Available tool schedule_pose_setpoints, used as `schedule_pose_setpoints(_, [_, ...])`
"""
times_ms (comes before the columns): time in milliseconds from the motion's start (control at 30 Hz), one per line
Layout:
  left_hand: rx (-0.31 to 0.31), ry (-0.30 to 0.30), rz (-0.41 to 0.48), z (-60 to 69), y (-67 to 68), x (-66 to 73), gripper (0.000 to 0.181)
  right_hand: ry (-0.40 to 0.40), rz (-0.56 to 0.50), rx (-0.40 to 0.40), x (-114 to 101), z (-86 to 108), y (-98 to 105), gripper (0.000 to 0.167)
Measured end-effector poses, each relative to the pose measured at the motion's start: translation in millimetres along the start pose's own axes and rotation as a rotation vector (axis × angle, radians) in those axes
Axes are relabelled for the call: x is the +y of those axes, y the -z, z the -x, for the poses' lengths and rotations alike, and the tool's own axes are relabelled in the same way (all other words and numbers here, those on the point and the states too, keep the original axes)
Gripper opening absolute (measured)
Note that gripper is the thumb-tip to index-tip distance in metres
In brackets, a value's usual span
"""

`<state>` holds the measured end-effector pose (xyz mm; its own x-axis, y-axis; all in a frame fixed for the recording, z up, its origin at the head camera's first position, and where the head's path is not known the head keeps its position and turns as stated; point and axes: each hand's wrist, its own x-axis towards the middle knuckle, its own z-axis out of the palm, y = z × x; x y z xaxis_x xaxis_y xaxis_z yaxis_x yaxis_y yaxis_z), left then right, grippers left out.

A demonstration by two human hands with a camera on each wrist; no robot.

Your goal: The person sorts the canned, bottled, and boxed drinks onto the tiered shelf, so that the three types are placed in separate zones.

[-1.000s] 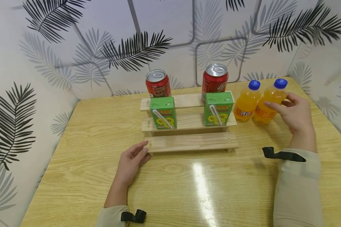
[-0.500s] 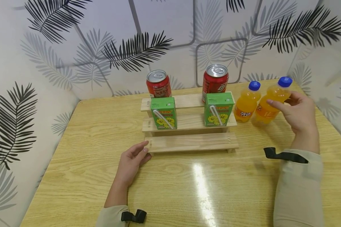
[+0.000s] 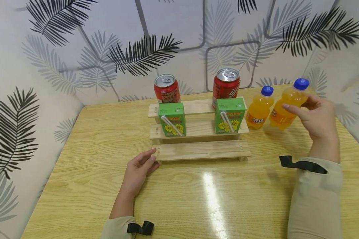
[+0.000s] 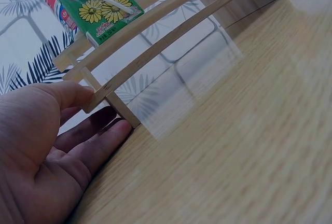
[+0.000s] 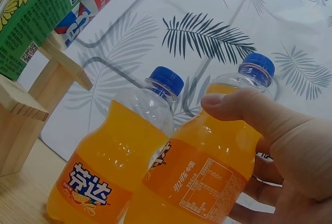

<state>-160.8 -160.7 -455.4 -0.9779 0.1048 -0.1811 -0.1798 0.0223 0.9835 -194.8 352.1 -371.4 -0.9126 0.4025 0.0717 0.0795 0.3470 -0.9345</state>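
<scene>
My right hand (image 3: 318,114) grips an orange soda bottle (image 3: 284,109) with a blue cap, thumb on the near side, fingers behind it. That bottle leans to the right; whether its base touches the table I cannot tell. Left of it a second orange soda bottle (image 3: 259,108) stands upright, close beside the rack. At the front left corner of the three-step wooden rack (image 3: 200,149), my left hand (image 3: 139,169) holds the end of the lowest step. In the left wrist view the thumb lies on that step (image 4: 155,60), with fingers below against the leg.
Two red cola cans, the left can (image 3: 167,89) and the right can (image 3: 226,84), stand on the top step. Two green drink cartons with straws, the left carton (image 3: 172,119) and the right carton (image 3: 229,116), occupy the middle step. Behind the wooden table (image 3: 107,132) hangs leaf-patterned cloth (image 3: 179,39).
My right hand has moved a little to the right with its bottle, whose cap has swung right and up. A narrow gap now shows between the two bottles. The left hand stays put.
</scene>
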Motion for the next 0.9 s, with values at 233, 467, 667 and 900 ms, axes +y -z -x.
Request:
schedule_pose_setpoints(233, [-0.001, 0.0, 0.008, 0.3, -0.4, 0.0, 0.034, 0.033, -0.015, -0.002, -9.5, 2.9, 2.5, 0.057])
schedule_pose_setpoints(467, [-0.003, -0.002, 0.009, 0.1, -0.4, 0.1, 0.034, 0.032, -0.023, 0.011, -17.0, 6.6, 5.3, 0.058])
schedule_pose_setpoints(667, [-0.004, -0.015, -0.001, -0.8, -0.1, -1.2, 0.035, 0.018, -0.023, 0.026, -20.7, 7.5, 6.1, 0.058])
schedule_pose_setpoints(900, [0.0, -0.011, -0.002, -0.9, -1.0, -0.1, 0.035, 0.047, -0.015, 0.056, -27.0, 11.6, 4.8, 0.055])
